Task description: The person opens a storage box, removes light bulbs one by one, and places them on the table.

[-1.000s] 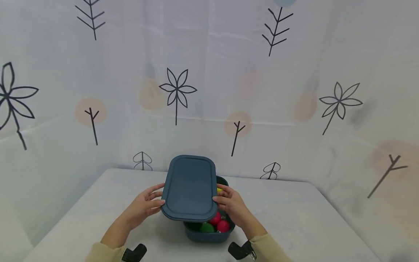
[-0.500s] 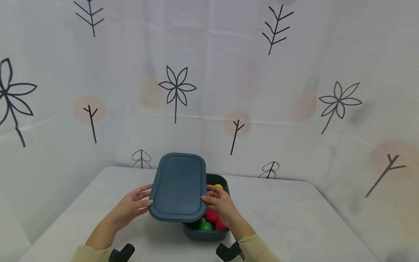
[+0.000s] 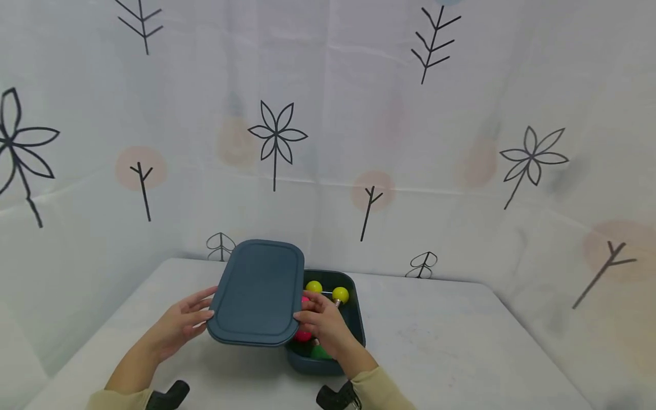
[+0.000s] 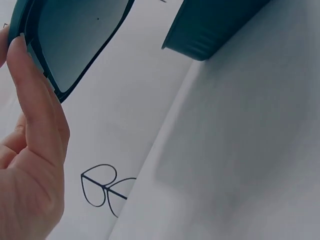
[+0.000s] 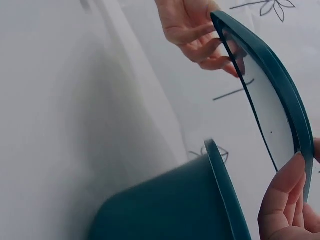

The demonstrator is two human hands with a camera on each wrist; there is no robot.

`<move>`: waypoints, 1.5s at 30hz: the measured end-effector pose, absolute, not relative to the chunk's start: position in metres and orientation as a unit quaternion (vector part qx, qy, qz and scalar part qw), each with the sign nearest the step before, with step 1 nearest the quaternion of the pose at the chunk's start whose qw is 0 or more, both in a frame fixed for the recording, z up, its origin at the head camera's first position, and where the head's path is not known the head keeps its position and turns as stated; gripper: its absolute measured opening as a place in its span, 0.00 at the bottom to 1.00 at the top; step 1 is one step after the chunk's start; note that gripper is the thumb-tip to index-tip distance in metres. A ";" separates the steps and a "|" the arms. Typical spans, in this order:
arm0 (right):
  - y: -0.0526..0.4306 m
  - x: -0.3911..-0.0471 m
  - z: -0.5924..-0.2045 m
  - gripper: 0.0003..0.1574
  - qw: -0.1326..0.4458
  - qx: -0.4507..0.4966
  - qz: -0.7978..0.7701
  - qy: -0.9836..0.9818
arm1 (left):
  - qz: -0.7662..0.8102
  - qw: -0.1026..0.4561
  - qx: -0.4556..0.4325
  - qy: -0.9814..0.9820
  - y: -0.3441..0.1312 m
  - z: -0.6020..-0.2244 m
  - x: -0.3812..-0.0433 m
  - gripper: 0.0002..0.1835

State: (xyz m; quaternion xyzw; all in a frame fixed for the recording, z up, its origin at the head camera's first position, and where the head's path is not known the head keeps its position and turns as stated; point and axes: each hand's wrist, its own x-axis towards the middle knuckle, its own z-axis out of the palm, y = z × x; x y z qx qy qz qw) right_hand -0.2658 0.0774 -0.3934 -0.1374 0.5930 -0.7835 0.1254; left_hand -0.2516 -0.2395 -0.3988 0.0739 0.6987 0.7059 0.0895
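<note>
A dark teal rectangular lid (image 3: 258, 293) is held up between both hands, tilted toward me. My left hand (image 3: 176, 324) grips its left edge, thumb on top and fingers beneath. On the opposite edge my right hand (image 3: 325, 324) pinches the rim in the same way. Below and to the right stands the matching deep box (image 3: 312, 368), uncovered, its left part hidden by the lid. Inside lie a yellow ball (image 3: 340, 294) with a ridged metal stem, another yellow ball (image 3: 314, 286), red balls (image 3: 303, 336) and a green ball (image 3: 320, 352), partly behind my right hand.
The box stands on a white table (image 3: 435, 341). Behind it hangs a pale curtain (image 3: 328, 142) printed with line-drawn plants and faint coloured circles. Black wrist mounts (image 3: 169, 396) sit at both sleeve cuffs.
Both hands have carried the lid leftward, off most of the box. The yellow balls and the box's right side now show more.
</note>
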 end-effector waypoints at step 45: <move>-0.058 -0.267 -0.405 0.32 0.069 -0.016 -0.806 0.588 | 0.680 0.115 0.001 0.725 -0.351 -0.426 -0.259 0.29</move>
